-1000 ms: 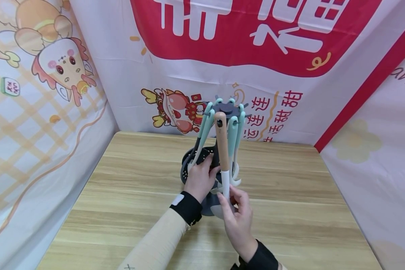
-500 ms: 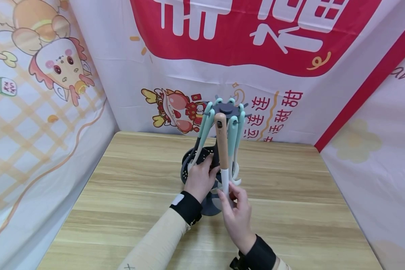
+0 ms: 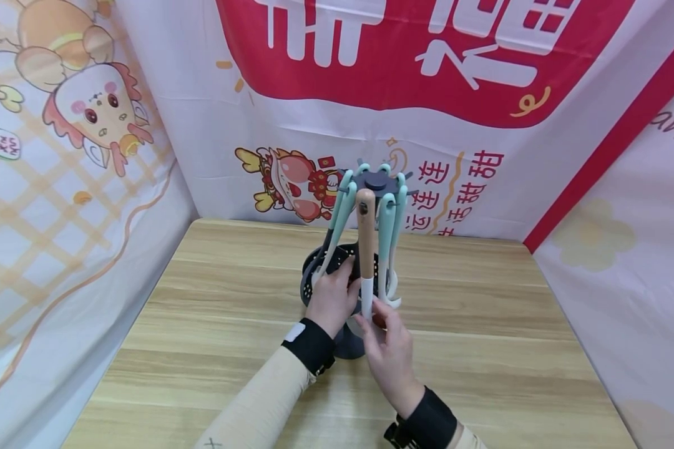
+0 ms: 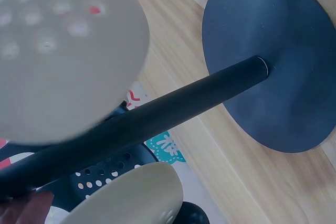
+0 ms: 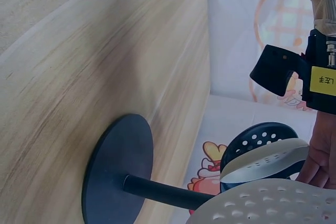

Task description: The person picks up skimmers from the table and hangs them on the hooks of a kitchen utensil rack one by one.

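Observation:
A dark rotating-style utensil rack [image 3: 376,181] stands on the table with several mint-handled kitchen utensils hanging from its top. My left hand [image 3: 332,299] grips the rack's pole [image 4: 194,94] among the hanging utensils; its fingertips show at the lower left of the left wrist view. My right hand [image 3: 392,355] pinches the white neck of a skimmer [image 3: 366,237], whose wooden handle points up in front of the rack. The skimmer's pale, perforated head [image 5: 262,203] hangs beside the pole. Whether its handle touches a hook cannot be told.
The rack's round base [image 5: 118,171] rests flat on the wooden table [image 3: 213,312]. A black perforated skimmer [image 5: 257,137] and a pale slotted spoon [image 5: 262,166] hang close to my left hand. Printed cloth [image 3: 213,125] encloses the table's back and sides.
My right hand has shifted left and slightly up with the skimmer, whose handle now stands more upright. My left hand stays in place on the pole.

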{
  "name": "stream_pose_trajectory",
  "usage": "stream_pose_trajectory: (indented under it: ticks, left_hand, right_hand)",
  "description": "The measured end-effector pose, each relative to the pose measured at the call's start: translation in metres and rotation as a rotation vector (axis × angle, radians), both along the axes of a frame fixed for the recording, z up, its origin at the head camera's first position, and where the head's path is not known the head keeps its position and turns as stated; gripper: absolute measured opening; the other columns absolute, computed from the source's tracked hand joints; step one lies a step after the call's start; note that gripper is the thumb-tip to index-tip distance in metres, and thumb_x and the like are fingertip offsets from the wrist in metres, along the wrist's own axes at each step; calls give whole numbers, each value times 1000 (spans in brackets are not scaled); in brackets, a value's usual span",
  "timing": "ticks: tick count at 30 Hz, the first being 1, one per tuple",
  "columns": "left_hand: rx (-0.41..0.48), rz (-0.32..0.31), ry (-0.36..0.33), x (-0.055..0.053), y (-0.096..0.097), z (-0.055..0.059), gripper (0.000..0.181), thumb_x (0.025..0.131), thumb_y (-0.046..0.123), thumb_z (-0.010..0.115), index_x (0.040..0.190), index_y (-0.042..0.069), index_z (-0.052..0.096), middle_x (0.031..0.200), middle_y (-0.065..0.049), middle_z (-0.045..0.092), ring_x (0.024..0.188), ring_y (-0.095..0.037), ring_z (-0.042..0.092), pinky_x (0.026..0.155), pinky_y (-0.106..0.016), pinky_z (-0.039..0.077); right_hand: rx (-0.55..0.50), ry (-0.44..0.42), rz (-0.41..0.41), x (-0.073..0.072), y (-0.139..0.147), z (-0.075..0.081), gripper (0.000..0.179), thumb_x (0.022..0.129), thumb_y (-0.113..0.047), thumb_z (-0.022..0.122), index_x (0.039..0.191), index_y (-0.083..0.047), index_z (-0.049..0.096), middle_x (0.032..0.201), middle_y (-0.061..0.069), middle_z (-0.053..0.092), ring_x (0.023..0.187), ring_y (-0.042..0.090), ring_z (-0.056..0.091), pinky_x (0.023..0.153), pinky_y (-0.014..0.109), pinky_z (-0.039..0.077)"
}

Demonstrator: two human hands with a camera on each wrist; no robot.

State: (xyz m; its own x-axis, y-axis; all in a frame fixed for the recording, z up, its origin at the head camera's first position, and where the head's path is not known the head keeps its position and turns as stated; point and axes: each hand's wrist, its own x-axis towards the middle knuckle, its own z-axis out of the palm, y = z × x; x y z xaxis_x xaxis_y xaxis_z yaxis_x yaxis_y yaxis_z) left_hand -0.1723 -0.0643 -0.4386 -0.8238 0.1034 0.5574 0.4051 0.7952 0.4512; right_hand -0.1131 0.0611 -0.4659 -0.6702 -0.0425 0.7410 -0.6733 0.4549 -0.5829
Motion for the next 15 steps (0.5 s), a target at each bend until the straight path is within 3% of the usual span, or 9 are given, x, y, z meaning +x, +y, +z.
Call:
stream_pose_trajectory:
  ticks: [7, 11, 15]
  left_hand:
    - [25, -21, -81, 5, -2, 5, 37, 94, 10, 67, 129, 1, 59, 100, -15, 75, 82, -27, 74, 73, -39, 60]
    - [58, -45, -152, 8, -3, 8, 43, 97, 10, 62, 138, 2, 53, 103, -15, 74, 89, -27, 73, 78, -41, 59]
    - [71, -23, -168, 11, -4, 10, 45, 97, 10, 62, 141, 3, 51, 106, -16, 74, 89, -28, 73, 78, -42, 58]
  right_hand:
    - [9, -4, 68, 1, 0, -1, 48, 83, 13, 68, 128, 5, 54, 107, 17, 66, 86, 24, 67, 79, 22, 56]
    - [25, -4, 71, 1, 0, -1, 53, 83, 15, 67, 133, 5, 52, 111, 17, 64, 92, 26, 66, 81, 29, 59]
    - [59, 0, 40, -1, 0, -1, 53, 83, 11, 70, 133, 4, 54, 106, 15, 64, 92, 25, 66, 82, 30, 58]
